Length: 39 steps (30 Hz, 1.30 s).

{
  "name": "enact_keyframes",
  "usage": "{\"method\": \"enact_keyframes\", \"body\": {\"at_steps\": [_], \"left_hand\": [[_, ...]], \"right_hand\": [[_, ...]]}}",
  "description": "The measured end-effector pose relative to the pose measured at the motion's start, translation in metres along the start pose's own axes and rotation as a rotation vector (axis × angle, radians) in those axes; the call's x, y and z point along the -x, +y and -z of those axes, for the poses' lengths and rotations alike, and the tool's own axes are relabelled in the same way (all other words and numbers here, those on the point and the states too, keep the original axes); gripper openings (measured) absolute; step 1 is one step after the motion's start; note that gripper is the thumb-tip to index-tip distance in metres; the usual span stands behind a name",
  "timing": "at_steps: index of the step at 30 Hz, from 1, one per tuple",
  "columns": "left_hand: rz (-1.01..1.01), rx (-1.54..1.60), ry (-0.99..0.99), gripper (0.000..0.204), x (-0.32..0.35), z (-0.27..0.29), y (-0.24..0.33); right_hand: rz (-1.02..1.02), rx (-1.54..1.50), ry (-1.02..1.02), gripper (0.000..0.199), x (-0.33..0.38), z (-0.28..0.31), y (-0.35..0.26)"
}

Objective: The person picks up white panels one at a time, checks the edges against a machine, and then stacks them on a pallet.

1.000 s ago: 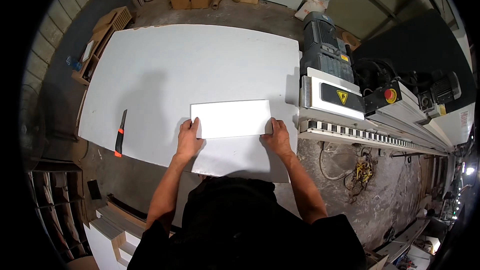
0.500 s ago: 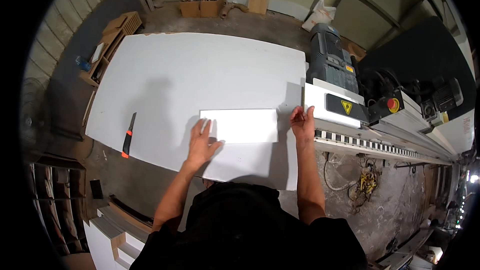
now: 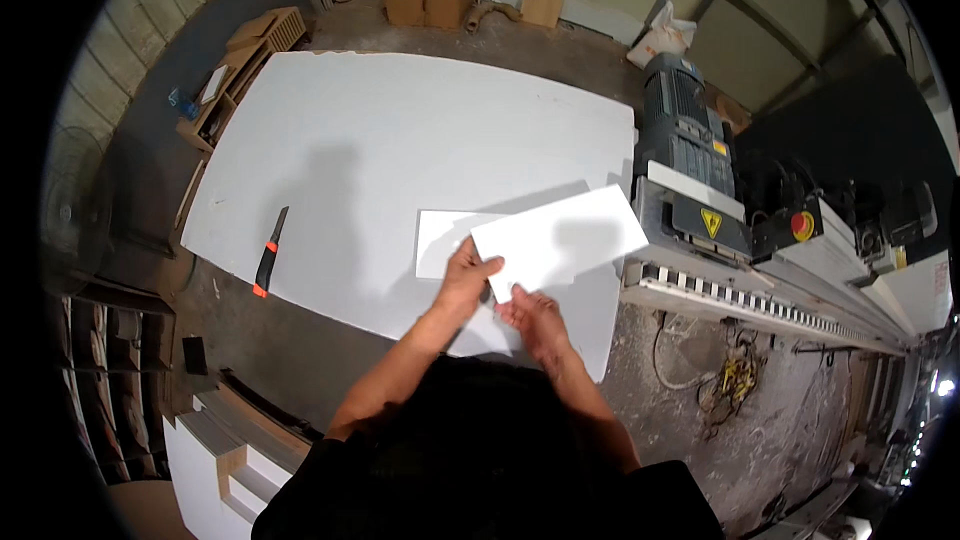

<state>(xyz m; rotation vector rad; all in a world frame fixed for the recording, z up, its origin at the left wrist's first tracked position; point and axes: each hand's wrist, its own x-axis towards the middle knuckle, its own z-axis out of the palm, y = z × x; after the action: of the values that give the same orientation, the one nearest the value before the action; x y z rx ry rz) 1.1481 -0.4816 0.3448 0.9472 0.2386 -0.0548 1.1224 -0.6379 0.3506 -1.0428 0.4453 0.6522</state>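
A white rectangular panel [image 3: 570, 235] is held tilted above the table, its far right end rising toward the machine. My left hand [image 3: 463, 280] grips its left end, thumb on the top face. My right hand [image 3: 535, 320] is closed on the near left corner, thumb on top and fingers partly hidden. Beneath lies a second white panel [image 3: 435, 245], flat on the large white table [image 3: 430, 130] and partly covered by the held one. Off to the left, a knife [image 3: 268, 258] with a black and orange handle rests near the table's edge.
Along the table's right side stands a machine with a grey motor [image 3: 682, 110], a red stop button [image 3: 802, 226] and a toothed track [image 3: 740, 300]. Cardboard boxes [image 3: 430, 8] sit on the floor beyond. A white cabinet piece [image 3: 200, 465] stands at lower left.
My right hand has come back from the machine's edge to the middle. A panel is now raised in both hands; before, my left hand rested on a panel lying flat. The view has shifted slightly.
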Motion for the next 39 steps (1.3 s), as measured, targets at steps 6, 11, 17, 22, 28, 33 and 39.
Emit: {"method": "enact_keyframes", "body": {"at_steps": [6,11,17,22,28,33,39], "left_hand": [[0.117,-0.159,0.039,0.051,-0.004,0.062,0.051],[0.076,-0.436,0.087,0.053,-0.015,0.080,0.067],[-0.097,-1.405,0.126,0.075,-0.008,0.101,0.051],[-0.150,-1.562,-0.005,0.084,0.013,0.093,0.043],[-0.209,-1.579,0.005,0.084,0.010,0.096,0.040],[-0.280,-1.533,0.056,0.082,0.013,0.109,0.027],[-0.221,-1.572,0.067,0.080,0.012,0.103,0.033]], "right_hand": [[0.331,-0.247,0.209,0.016,-0.053,0.088,-0.031],[0.491,0.106,0.381,0.016,-0.047,0.099,-0.033],[0.730,0.914,0.330,0.044,-0.064,0.132,-0.008],[0.828,1.272,0.507,0.042,-0.044,0.107,-0.019],[0.762,1.238,0.524,0.029,-0.043,0.105,-0.021],[0.751,1.232,0.522,0.023,-0.040,0.099,-0.031],[0.715,1.172,0.508,0.022,-0.041,0.100,-0.031]]}}
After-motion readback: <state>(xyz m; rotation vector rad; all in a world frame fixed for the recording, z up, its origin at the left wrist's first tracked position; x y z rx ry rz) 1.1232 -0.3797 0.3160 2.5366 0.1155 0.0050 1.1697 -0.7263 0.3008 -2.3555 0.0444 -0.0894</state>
